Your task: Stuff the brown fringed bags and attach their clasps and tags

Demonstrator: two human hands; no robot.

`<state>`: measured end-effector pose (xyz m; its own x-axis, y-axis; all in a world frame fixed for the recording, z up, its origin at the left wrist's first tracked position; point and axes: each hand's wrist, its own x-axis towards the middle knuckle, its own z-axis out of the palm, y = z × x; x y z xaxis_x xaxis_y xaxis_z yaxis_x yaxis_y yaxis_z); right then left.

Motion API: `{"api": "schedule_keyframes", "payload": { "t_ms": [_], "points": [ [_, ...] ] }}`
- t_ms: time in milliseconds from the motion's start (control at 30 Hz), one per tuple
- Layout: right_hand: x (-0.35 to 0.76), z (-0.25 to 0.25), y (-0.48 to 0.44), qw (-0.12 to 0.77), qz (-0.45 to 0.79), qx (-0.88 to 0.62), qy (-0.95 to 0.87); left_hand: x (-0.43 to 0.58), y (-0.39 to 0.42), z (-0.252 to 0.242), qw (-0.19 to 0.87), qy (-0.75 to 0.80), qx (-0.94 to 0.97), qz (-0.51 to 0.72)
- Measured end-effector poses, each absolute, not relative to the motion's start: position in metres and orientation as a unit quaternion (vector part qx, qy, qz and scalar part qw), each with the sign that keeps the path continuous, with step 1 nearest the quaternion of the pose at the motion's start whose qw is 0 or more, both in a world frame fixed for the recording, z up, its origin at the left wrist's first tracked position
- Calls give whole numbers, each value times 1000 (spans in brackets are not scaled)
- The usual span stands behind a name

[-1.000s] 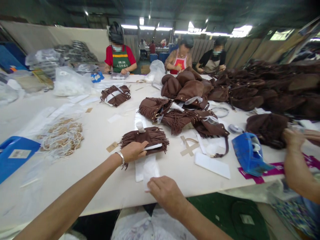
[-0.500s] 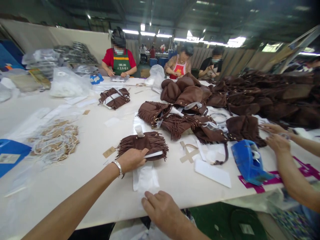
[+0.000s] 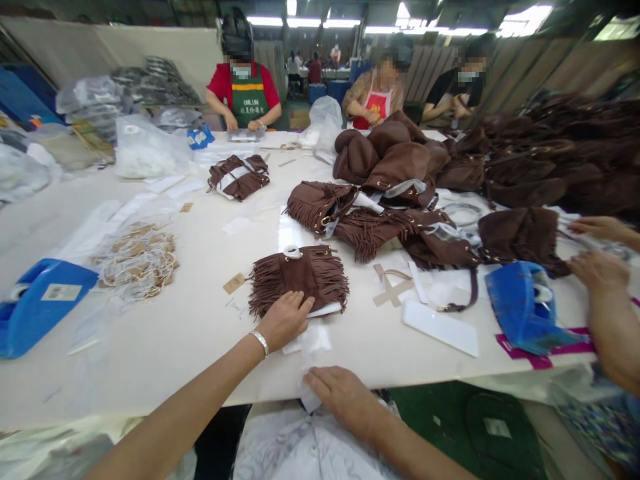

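Left hand (image 3: pixel 286 321), fingers extended, rests on fringed bag (image 3: pixel 305 270): press evenly. Right hand (image 3: pixel 345 399) pinches white film (image 3: pixel 317 339): keep taut.

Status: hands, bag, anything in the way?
Left hand on fringed brown bag; right hand at near table edge. Brown tag beside bag, seemingly not blocking.

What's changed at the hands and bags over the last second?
The left hand has gone from holding the fringed bag's lower edge to lying flatter on the fringed bag; its white top piece, upright before, now shows as a loop. The right hand moved nearer the table edge. The co-worker's brown bag shifted left. The tag pile and left blue dispenser stayed put.
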<state>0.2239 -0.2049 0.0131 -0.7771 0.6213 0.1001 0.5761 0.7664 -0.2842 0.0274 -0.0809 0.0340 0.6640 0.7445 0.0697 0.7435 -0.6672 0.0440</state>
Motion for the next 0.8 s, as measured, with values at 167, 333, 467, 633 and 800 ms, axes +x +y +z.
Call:
{"api": "schedule_keyframes", "payload": {
  "t_ms": [167,333,467,633,800],
  "points": [
    [230,14,-206,145,213,-354,-899,23,-87,31,5,410,911,51],
    [235,20,-207,166,222,-378,-884,20,-94,22,-19,408,911,51],
    [238,21,-207,113,183,-357,-909,19,-100,6,-55,399,913,62],
    [235,17,-202,92,173,-351,-916,20,-102,-2,-71,399,912,67],
    [231,18,-201,106,173,-335,-920,21,-101,-1,-72,401,912,47]
  ]
}}
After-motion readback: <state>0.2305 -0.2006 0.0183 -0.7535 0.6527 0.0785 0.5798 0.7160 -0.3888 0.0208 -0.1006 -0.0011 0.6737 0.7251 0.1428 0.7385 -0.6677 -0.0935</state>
